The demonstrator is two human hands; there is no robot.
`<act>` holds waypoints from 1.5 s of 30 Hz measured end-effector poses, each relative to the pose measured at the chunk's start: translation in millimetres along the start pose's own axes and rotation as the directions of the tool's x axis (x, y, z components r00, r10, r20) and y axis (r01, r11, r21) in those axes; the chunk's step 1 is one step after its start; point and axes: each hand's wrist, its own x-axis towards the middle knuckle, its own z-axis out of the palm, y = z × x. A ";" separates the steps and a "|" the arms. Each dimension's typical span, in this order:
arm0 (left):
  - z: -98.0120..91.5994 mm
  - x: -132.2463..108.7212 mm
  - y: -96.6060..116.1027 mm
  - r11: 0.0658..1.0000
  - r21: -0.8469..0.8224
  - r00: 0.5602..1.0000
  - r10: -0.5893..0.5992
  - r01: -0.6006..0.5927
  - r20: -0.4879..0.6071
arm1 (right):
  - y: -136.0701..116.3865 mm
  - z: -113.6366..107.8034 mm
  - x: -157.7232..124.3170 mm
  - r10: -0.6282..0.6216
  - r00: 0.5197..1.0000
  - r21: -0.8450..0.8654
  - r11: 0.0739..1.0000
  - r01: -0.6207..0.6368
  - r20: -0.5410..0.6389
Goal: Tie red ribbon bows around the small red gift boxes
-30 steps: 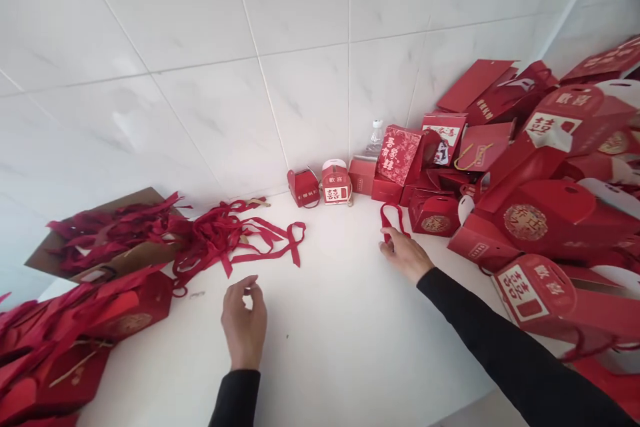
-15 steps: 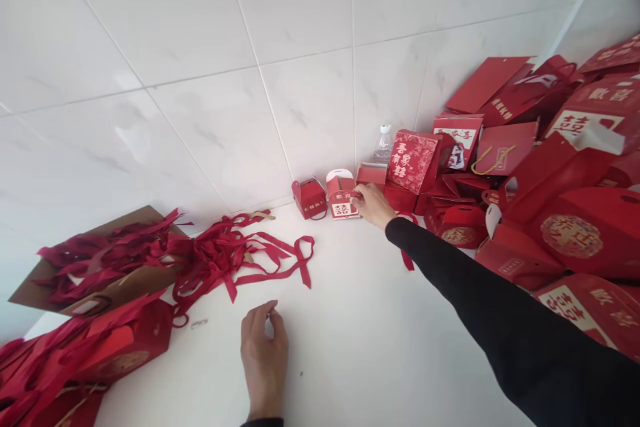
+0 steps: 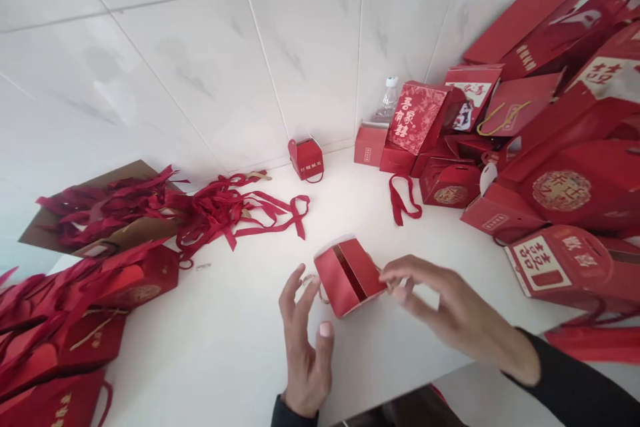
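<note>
A small red paper gift box [image 3: 332, 279] stands on the white table in front of me, with a dark slot between its two top flaps. At its right side, my right hand [image 3: 445, 301] pinches what looks like its thin tan cord. My left hand [image 3: 305, 340] is open on the near left, fingers spread, close to the cord loop [image 3: 323, 293] at the box's left side. Whether those fingertips touch the loop, I cannot tell.
Red ribbons [image 3: 215, 210] lie at left beside a ribbon-filled brown box [image 3: 37, 230]. Another small red box [image 3: 307, 160] stands by the wall. A ribbon loop [image 3: 404, 203], a plastic bottle [image 3: 390, 103] and piled red boxes [image 3: 560, 190] are at right. More boxes [image 3: 143, 280] sit at near left.
My right hand has brought the gift box from the row by the wall to the near middle of the table. My left hand has moved right and opened beside it. The view has tilted down.
</note>
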 end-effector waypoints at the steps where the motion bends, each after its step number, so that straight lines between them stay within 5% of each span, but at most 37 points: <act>1: 0.4 -4.9 7.7 1.000 0.013 0.999 0.026 -0.026 0.021 | 6.2 -6.0 6.7 0.060 0.998 -0.013 0.998 -0.061 -0.033; 5: 3.2 -10.6 21.0 0.988 0.148 0.994 0.017 -0.033 0.108 | 47.6 -18.6 54.1 0.209 0.941 -0.244 0.930 -0.276 -0.268; 8: 6.5 -9.9 21.6 0.970 0.242 0.985 -0.016 -0.027 0.173 | 73.0 -15.1 77.6 0.228 0.946 -0.292 0.911 -0.291 -0.230; 12: 4.2 -14.6 25.6 0.971 0.239 0.987 -0.023 -0.015 0.158 | 82.0 -7.9 73.6 0.231 0.961 -0.274 0.924 -0.266 -0.155; 19: -14.5 9.3 40.6 0.990 0.094 0.994 -0.106 0.109 -0.039 | 51.2 -18.5 46.1 0.175 0.982 -0.082 0.980 -0.180 -0.064; 23: -15.9 39.8 33.1 0.970 0.006 0.966 -0.243 0.243 0.085 | 18.9 -28.4 26.1 0.147 0.989 0.073 0.987 -0.146 -0.019; 26: -10.2 47.9 25.1 0.957 0.042 0.943 -0.289 0.286 0.165 | 3.0 -26.5 4.2 0.129 0.987 0.129 0.985 -0.117 -0.095; 30: -1.7 35.9 28.4 0.952 0.128 0.952 -0.292 0.279 0.093 | -7.8 -10.5 -29.7 -0.033 0.978 -0.017 0.999 0.030 -0.205; 34: 3.4 15.6 42.6 0.941 0.159 0.954 -0.301 0.298 -0.009 | -16.0 8.9 -48.3 -0.215 0.975 -0.009 0.977 0.215 -0.056; 41: 6.2 -11.6 54.7 0.947 0.168 0.961 -0.276 0.275 -0.018 | -22.7 27.4 -32.0 -0.295 0.956 -0.036 0.955 0.294 -0.007; 45: 4.8 -16.5 56.3 0.960 0.247 0.986 -0.155 0.134 0.066 | -22.6 31.4 -24.1 -0.311 0.949 -0.036 0.949 0.314 0.057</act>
